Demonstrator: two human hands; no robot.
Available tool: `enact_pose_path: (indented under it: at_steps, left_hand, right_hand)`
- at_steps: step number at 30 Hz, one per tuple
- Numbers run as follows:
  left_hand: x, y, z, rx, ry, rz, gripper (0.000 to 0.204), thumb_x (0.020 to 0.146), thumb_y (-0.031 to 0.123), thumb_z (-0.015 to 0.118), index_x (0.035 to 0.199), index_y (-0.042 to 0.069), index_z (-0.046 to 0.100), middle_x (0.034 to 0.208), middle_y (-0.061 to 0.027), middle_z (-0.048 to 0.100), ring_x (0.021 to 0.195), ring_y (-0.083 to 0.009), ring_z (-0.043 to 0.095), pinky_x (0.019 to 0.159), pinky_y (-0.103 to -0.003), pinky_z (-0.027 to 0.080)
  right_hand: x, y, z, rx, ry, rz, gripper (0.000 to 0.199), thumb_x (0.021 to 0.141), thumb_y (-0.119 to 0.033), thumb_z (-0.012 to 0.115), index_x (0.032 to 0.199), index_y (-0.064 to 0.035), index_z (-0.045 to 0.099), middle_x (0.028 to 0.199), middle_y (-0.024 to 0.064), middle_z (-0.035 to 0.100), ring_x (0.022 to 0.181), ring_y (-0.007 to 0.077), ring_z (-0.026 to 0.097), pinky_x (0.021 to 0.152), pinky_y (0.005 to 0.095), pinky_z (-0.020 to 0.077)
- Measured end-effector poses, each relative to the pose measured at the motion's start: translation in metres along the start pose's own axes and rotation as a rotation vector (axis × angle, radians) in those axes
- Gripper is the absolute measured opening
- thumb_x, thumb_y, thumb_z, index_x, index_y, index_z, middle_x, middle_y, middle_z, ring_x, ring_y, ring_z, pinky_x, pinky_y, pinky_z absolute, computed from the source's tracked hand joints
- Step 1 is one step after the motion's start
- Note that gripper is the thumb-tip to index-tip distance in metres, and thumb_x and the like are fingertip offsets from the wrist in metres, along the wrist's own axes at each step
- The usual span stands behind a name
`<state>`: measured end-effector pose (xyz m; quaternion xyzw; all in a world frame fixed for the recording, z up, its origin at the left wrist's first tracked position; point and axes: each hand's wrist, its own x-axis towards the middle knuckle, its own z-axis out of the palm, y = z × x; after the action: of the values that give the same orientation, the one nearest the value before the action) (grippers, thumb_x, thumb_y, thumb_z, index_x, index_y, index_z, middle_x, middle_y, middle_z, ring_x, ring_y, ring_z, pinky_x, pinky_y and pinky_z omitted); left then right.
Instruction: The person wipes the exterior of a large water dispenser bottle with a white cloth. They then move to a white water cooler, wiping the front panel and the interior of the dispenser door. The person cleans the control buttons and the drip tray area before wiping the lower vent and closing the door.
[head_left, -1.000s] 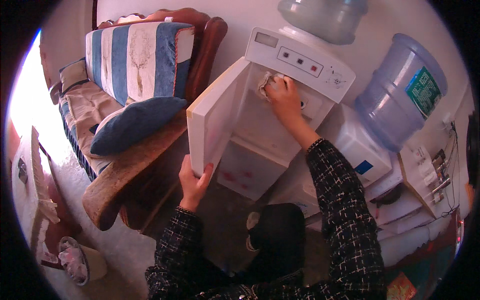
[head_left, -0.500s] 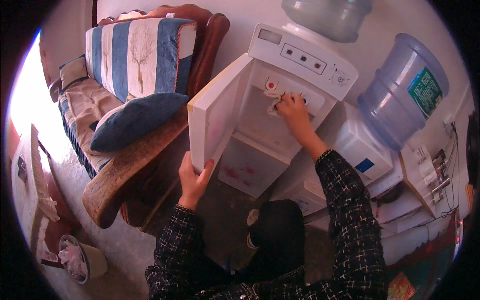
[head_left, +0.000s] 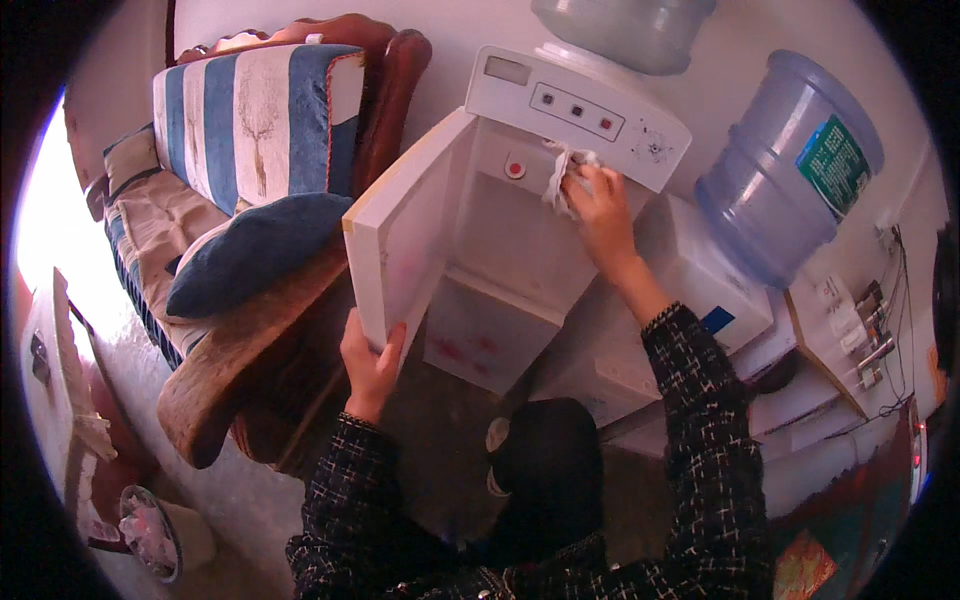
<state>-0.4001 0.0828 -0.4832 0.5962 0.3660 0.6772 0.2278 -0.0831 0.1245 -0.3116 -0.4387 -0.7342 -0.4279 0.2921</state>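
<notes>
A white water dispenser (head_left: 505, 340) stands before me, its door (head_left: 405, 235) swung out to the left. My left hand (head_left: 369, 362) grips the lower edge of that door, thumb on the inner side. In the upper right of the recess, my right hand (head_left: 602, 215) holds a crumpled whitish cloth (head_left: 559, 190) against the area beside the taps. A red-centred tap (head_left: 515, 169) shows left of the cloth; whatever lies behind the cloth is hidden. Above the recess runs a control panel (head_left: 577, 112) with several buttons.
A water bottle (head_left: 625, 35) sits on top of the dispenser. Another blue bottle (head_left: 790, 170) stands on a white box (head_left: 705, 270) at the right. To the left are a wood-framed sofa (head_left: 270, 130) with a blue cushion (head_left: 255, 255) and a waste bin (head_left: 190, 540). Cables (head_left: 895, 320) hang at right.
My right hand has carried the cloth upward and to the right within the recess, away from the red-centred tap. The left hand keeps its hold on the door. The whole view has shifted slightly.
</notes>
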Motion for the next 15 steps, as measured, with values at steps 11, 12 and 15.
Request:
enact_pose_path:
  at_steps: [11, 12, 15]
  left_hand:
    - [-0.002, 0.001, -0.001, 0.007, -0.036, -0.021, 0.027, 0.083, 0.016, 0.067, 0.102, -0.001, 0.057, 0.089, -0.0138, 0.06, 0.081, -0.0248, 0.059, 0.072, -0.033, 0.046]
    - [-0.001, 0.001, -0.001, 0.006, -0.032, -0.022, 0.027, 0.083, 0.016, 0.067, 0.102, -0.001, 0.058, 0.089, -0.0138, 0.06, 0.081, -0.0248, 0.059, 0.073, -0.033, 0.046]
    - [-0.001, 0.001, 0.0, 0.024, -0.033, -0.016, 0.027, 0.082, 0.015, 0.068, 0.101, -0.001, 0.058, 0.088, -0.0144, 0.059, 0.081, -0.0252, 0.059, 0.072, -0.034, 0.046]
  right_hand:
    - [-0.034, 0.02, 0.01, -0.099, -0.166, 0.11, 0.032, 0.076, -0.004, 0.061, 0.108, -0.0101, 0.064, 0.109, 0.0084, 0.056, 0.099, 0.0319, 0.052, 0.084, 0.0395, 0.0493]
    - [-0.036, 0.021, 0.01, -0.091, -0.179, 0.113, 0.033, 0.075, -0.003, 0.061, 0.108, -0.0102, 0.064, 0.109, 0.0083, 0.056, 0.099, 0.0324, 0.052, 0.084, 0.04, 0.0494]
    - [-0.041, 0.022, 0.006, 0.001, -0.236, 0.167, 0.043, 0.071, 0.005, 0.061, 0.109, -0.0133, 0.065, 0.112, 0.0076, 0.056, 0.103, 0.0331, 0.052, 0.088, 0.0402, 0.0478]
